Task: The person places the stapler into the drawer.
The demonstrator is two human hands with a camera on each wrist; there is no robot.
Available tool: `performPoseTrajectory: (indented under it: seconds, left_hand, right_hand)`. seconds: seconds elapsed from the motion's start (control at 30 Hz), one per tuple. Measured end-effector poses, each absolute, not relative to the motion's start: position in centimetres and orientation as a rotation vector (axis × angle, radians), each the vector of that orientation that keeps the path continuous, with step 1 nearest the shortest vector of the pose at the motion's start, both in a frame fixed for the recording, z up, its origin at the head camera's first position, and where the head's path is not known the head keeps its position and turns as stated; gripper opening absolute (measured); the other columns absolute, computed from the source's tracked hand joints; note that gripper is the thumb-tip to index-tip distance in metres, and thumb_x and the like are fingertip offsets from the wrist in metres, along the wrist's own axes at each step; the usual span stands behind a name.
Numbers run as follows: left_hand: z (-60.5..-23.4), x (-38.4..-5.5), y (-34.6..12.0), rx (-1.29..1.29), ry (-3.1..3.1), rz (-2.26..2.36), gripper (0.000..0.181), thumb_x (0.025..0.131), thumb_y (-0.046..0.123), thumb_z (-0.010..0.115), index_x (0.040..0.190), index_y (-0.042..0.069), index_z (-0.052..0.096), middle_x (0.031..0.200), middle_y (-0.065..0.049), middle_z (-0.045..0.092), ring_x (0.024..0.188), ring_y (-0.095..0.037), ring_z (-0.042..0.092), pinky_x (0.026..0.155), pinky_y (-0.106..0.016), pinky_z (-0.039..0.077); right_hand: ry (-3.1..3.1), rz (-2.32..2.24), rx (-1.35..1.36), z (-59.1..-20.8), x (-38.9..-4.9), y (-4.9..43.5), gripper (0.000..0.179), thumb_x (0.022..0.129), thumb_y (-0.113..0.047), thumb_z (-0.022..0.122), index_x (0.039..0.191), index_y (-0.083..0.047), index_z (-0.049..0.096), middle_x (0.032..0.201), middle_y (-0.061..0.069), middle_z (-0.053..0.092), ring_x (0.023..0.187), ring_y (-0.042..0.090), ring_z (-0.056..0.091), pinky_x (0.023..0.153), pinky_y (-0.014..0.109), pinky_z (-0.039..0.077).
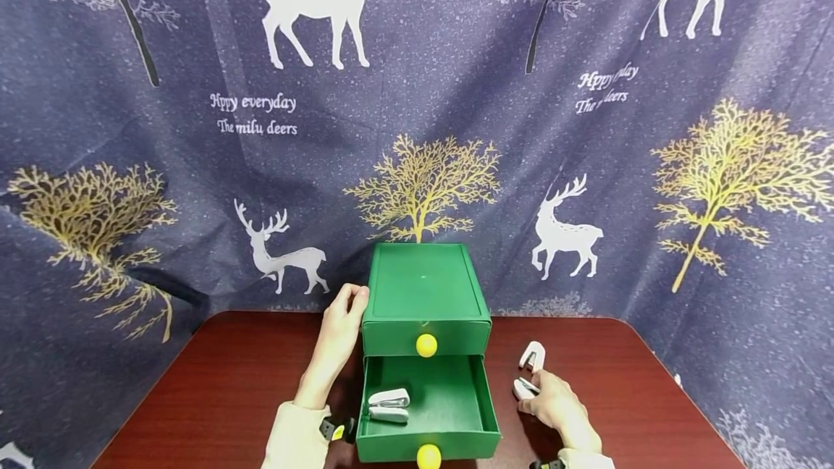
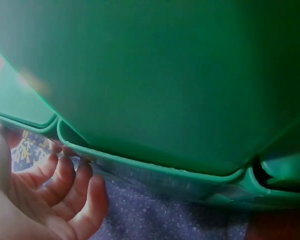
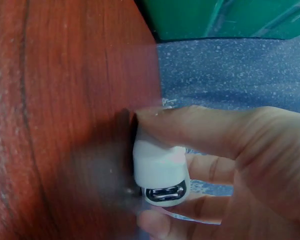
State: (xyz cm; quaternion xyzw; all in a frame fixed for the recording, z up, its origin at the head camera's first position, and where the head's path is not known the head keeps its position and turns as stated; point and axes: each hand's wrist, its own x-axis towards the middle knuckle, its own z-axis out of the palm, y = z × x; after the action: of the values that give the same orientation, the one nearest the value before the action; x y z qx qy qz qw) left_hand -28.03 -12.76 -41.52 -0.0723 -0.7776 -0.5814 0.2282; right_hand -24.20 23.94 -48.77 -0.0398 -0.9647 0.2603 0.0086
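A green two-drawer cabinet [image 1: 423, 281] with yellow round knobs stands on the table, its lower drawer [image 1: 485, 396] pulled out. A white stapler [image 1: 389, 415] lies on its side in that drawer, near the left wall. My left hand [image 1: 342, 324] rests against the cabinet's left side. In the left wrist view, the loosely bent fingers [image 2: 92, 200] lie along the green casing. To the right of the drawer, my right hand [image 1: 557, 404] pinches a white stapler [image 3: 160, 165] at the tabletop, thumb on one side and fingers on the other. Just beyond it lies another white stapler [image 1: 534, 355].
The dark red wooden table [image 1: 215, 382] has rounded back corners. Behind it hangs a blue-purple cloth [image 1: 443, 107] printed with deer and trees. The closed upper drawer [image 1: 391, 339] sits directly over the pulled-out one.
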Motion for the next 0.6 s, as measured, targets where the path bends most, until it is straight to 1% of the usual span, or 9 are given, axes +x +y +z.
performPoseTrajectory:
  seconds: [0.1, 0.33, 0.47, 0.6]
  left_hand:
    - [-41.5, -28.0, -12.8, -0.205, -2.136, -1.622, 0.03, 0.101, 0.04, 0.052, 0.095, 0.012, 0.06, 0.074, -0.002, 0.048, 0.069, -0.018, 0.05, 0.065, -0.03, 0.042]
    - [-41.3, -27.7, -12.7, -0.205, -2.13, -1.665, 0.029, 0.101, 0.039, 0.053, 0.096, 0.011, 0.06, 0.074, -0.002, 0.049, 0.068, -0.017, 0.052, 0.063, -0.029, 0.045]
    - [-41.3, -27.7, -12.7, -0.202, -2.134, -1.655, 0.03, 0.101, 0.04, 0.052, 0.096, 0.011, 0.06, 0.074, -0.002, 0.049, 0.068, -0.018, 0.052, 0.064, -0.029, 0.045]
    - [-41.4, -27.8, -12.7, -0.195, -2.14, -1.637, 0.03, 0.101, 0.04, 0.052, 0.095, 0.012, 0.06, 0.074, -0.003, 0.049, 0.068, -0.019, 0.051, 0.064, -0.03, 0.044]
  right_hand:
    - [-3.013, 0.817, -0.132, -48.8, -24.1, 23.9, 0.032, 0.069, -0.022, 0.085, 0.085, -0.013, 0.058, 0.081, 0.003, 0.058, 0.075, 0.025, 0.055, 0.062, 0.052, 0.043]
    - [-3.027, 0.792, -0.129, -48.2, -24.0, 23.8, 0.03, 0.07, -0.022, 0.083, 0.087, -0.013, 0.06, 0.081, 0.005, 0.059, 0.073, 0.025, 0.055, 0.061, 0.051, 0.043]
    - [-3.016, 0.803, -0.125, -47.6, -23.9, 23.7, 0.027, 0.071, -0.021, 0.081, 0.087, -0.013, 0.061, 0.08, 0.005, 0.061, 0.072, 0.024, 0.056, 0.06, 0.05, 0.043]
    - [-2.979, 0.797, -0.11, -46.8, -23.8, 23.7, 0.029, 0.071, -0.024, 0.081, 0.089, -0.013, 0.062, 0.081, 0.005, 0.062, 0.072, 0.024, 0.057, 0.059, 0.05, 0.044]
